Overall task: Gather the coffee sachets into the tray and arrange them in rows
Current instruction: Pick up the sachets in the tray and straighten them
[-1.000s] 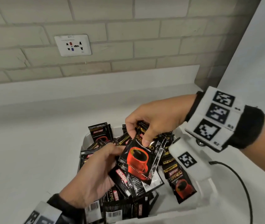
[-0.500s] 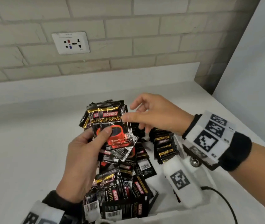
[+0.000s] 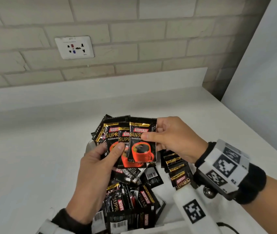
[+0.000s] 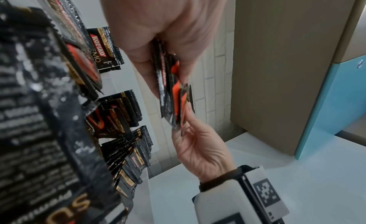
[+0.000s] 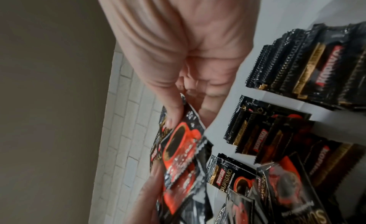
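I hold a fanned bunch of black coffee sachets (image 3: 115, 139) with red cups printed on them above the white tray (image 3: 169, 215). My left hand (image 3: 104, 154) grips the bunch from below, thumb on its front. My right hand (image 3: 153, 138) pinches the front sachet (image 3: 142, 142) by its right edge. In the left wrist view the held bunch (image 4: 172, 92) shows edge-on between both hands. The right wrist view shows the thumb on the front sachet (image 5: 178, 149). A neat overlapped row of sachets (image 3: 176, 168) lies in the tray's right part; a loose heap (image 3: 131, 200) fills its left part.
The tray sits on a white counter (image 3: 33, 157) against a brick wall with a socket (image 3: 74, 47). A white panel (image 3: 269, 73) stands at the right. A black cable (image 3: 230, 228) trails near my right wrist.
Both hands rose from the tray with the bunch. My right hand let go of one sachet, opened, then closed on the front sachet of the bunch in my left hand.
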A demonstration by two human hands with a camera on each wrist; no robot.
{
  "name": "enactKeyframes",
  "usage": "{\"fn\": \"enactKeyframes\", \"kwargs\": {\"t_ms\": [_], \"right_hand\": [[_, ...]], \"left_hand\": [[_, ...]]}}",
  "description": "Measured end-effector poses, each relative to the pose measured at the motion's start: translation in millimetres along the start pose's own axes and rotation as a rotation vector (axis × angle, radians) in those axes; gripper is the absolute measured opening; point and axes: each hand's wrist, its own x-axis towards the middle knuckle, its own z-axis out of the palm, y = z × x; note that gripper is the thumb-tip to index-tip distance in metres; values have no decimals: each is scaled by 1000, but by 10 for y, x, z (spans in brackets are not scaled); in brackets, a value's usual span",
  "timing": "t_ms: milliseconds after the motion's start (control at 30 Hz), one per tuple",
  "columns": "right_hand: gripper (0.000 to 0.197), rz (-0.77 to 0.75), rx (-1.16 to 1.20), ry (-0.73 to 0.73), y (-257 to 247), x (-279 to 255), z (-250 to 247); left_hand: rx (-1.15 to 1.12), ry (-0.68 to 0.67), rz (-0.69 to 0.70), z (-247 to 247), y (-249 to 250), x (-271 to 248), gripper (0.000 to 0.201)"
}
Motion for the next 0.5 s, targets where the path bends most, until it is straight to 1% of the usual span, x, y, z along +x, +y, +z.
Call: {"fn": "enactKeyframes", "kwargs": {"t_ms": [33, 100, 167, 200, 267, 300, 367, 433, 500], "right_hand": [[11, -20, 6, 24, 10, -10, -16], [14, -70, 38, 132, 27, -18, -73], [17, -95, 178, 232, 14, -36, -144], [17, -99, 268, 242, 5, -51, -174], [23, -84, 345, 170, -9, -97, -197], [27, -57, 331, 109, -14, -119, -184], [28, -4, 231, 10, 9, -145, -118], [25, 2, 124, -9, 54, -141, -40], [21, -24, 67, 38, 87, -123, 24]], "left_hand": [[1, 20, 8, -9, 0, 5, 15], [4, 48, 25, -36, -5, 30, 13], [11, 63, 31, -65, -5, 39, 13], [12, 62, 36, -72, -4, 36, 13], [34, 51, 45, -64, -3, 20, 19], [46, 39, 51, -58, -17, 17, 23], [50, -6, 39, -6, -30, -3, 22], [79, -74, 39, 71, -6, -39, 18], [143, -122, 53, 103, -6, -50, 22]]}}
